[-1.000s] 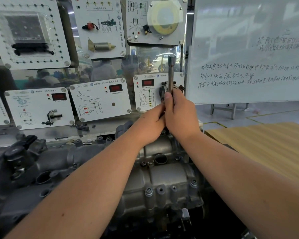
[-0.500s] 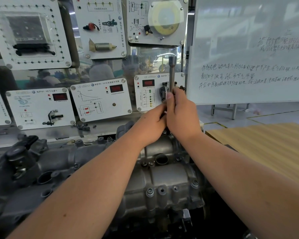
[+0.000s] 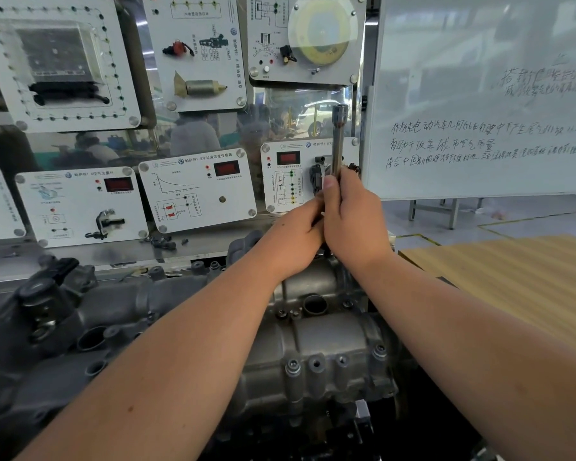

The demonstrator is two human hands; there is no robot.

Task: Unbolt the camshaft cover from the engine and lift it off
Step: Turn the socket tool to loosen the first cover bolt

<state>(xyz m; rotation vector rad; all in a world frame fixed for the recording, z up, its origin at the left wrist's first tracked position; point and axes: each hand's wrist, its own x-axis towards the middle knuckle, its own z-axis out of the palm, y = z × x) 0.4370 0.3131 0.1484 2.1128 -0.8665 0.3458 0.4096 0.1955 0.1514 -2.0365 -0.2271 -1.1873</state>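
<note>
A grey cast camshaft cover (image 3: pixel 326 344) lies on the engine in front of me, with bolts (image 3: pixel 292 367) along its near edge. A long steel socket wrench (image 3: pixel 338 138) stands upright over the cover's far right end. My right hand (image 3: pixel 353 217) grips its shaft, thumb pointing up along it. My left hand (image 3: pixel 296 237) is curled around the tool just left of the right hand. The wrench's lower end and the bolt under it are hidden by my hands.
White training panels (image 3: pixel 197 191) with sensors and red displays stand behind the engine. A whiteboard (image 3: pixel 479 94) with handwriting is at the right. A wooden tabletop (image 3: pixel 512 284) lies to the right of the engine. Dark engine parts (image 3: pixel 47 294) extend left.
Both hands and the wrench stay in almost the same place; the view has shifted only slightly.
</note>
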